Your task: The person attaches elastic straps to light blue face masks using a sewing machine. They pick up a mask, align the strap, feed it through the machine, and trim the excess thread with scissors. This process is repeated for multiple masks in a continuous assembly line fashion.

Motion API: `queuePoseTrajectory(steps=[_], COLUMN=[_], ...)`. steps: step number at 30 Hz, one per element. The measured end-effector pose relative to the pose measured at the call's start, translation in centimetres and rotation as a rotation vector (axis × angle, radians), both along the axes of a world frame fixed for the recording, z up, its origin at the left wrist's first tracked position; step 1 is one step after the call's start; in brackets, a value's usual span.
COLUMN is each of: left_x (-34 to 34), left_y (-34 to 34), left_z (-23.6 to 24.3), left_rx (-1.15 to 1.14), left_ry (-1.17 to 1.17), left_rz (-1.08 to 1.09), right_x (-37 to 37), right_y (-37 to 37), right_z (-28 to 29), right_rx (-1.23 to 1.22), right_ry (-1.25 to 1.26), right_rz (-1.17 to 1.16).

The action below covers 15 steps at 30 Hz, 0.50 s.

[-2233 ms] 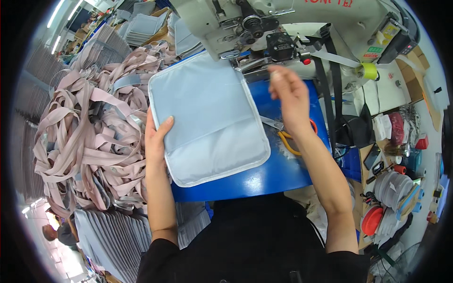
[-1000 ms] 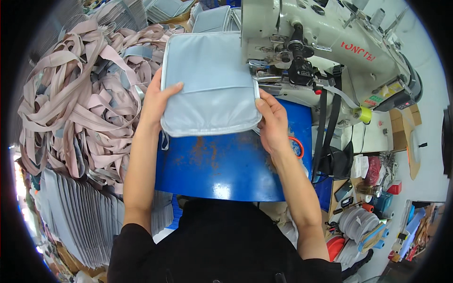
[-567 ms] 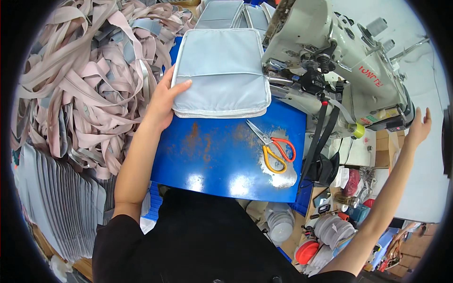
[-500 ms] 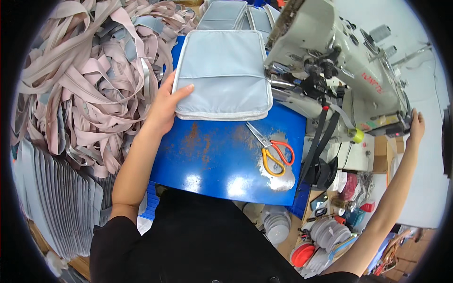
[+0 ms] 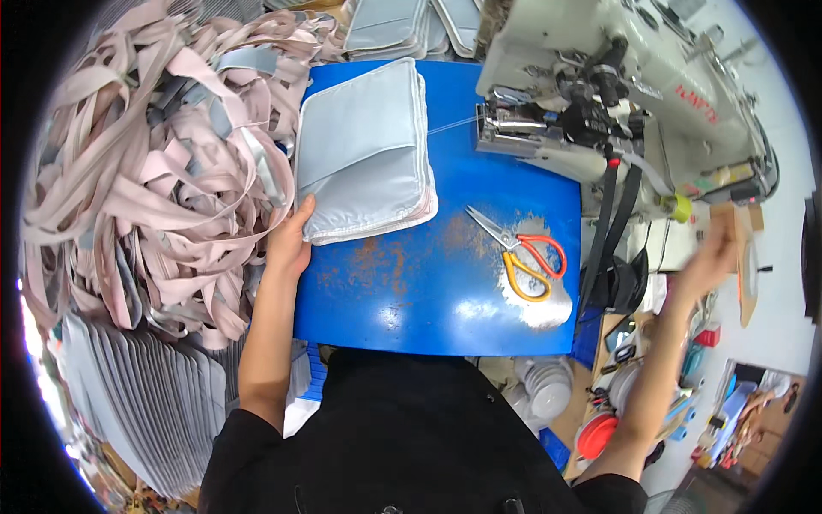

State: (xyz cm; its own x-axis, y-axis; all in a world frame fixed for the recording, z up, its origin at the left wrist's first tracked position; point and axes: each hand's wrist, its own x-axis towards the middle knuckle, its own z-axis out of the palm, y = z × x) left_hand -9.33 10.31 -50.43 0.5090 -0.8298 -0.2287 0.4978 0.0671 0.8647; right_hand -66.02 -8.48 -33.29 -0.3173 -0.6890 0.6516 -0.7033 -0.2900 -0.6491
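My left hand [image 5: 293, 236] grips a grey padded fabric case [image 5: 364, 154] by its near left corner, thumb on top and the other fingers hidden below. The case has pale edging and a slanting pocket seam across its face, and it sits tilted over the blue table [image 5: 385, 321]. Fine threads [image 5: 452, 126] run from its right edge to the sewing machine [image 5: 531, 128]. Off to the right, my right hand [image 5: 711, 257] is smeared by motion in front of a brown board, its fingers unclear. Scissors [image 5: 518, 248] with one red and one yellow handle lie on the table.
A big heap of pink and grey zipper strips [image 5: 171, 171] borders the table's left side. Below it stands a stack of grey panels [image 5: 141, 394]. More grey cases [image 5: 385, 26] lie at the back. White spools [image 5: 548, 385] and small tools crowd the lower right.
The case has come away from the machine, moving left and turning, with my left hand on it. My right hand has swung inward and down from the machine's right end.
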Motion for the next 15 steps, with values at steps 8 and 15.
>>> queuePoseTrajectory(steps=[8, 15], left_x=[-0.1, -1.0], left_y=[0.0, -0.1], left_z=[0.2, 0.1], left_rx=[0.031, 0.054], left_ry=[-0.071, -0.190], left_rz=[-0.066, 0.018], right_x=[10.6, 15.5], right_y=[9.7, 8.9], right_z=[-8.1, -8.8], right_rx=[0.940, 0.985], right_ry=[0.431, 0.082], right_rz=[0.765, 0.896])
